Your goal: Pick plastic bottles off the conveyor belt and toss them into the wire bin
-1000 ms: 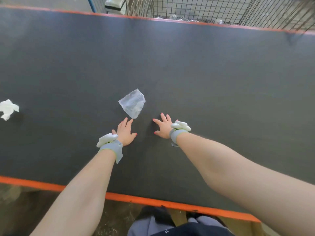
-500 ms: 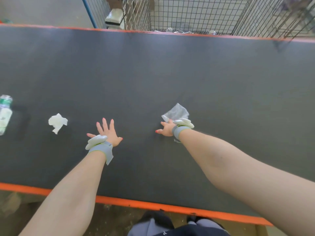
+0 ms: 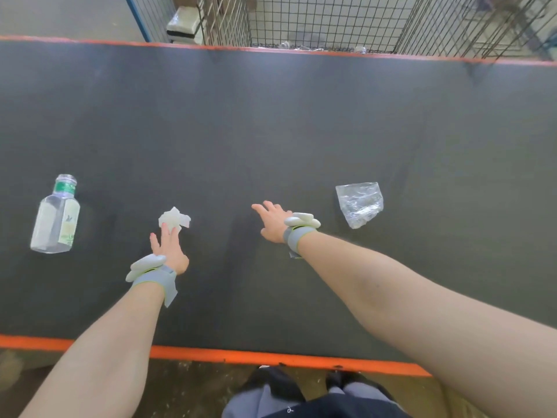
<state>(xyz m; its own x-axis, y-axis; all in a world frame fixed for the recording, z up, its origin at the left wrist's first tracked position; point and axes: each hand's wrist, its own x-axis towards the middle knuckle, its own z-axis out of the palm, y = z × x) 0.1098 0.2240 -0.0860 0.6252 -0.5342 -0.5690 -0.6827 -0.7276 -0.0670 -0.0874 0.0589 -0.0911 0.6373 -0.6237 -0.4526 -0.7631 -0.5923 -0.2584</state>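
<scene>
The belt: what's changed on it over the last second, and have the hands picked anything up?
Everything rode rightward: the crumpled clear plastic passed both hands, the white paper wad reached the left hand, and a plastic bottle came in from the left. The right hand stayed open and empty; nothing grabbed. The wire bin is unchanged.

Sorting line: conveyor belt (image 3: 301,122), wire bin (image 3: 331,22), concrete floor (image 3: 60,16).

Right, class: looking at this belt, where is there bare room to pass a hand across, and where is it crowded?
Bare: the wide far strip of belt up to the wire bin, and the gap between the hands. Crowded: the near band, where bottle, crumpled paper, left hand, right hand and clear wrapper line up.
</scene>
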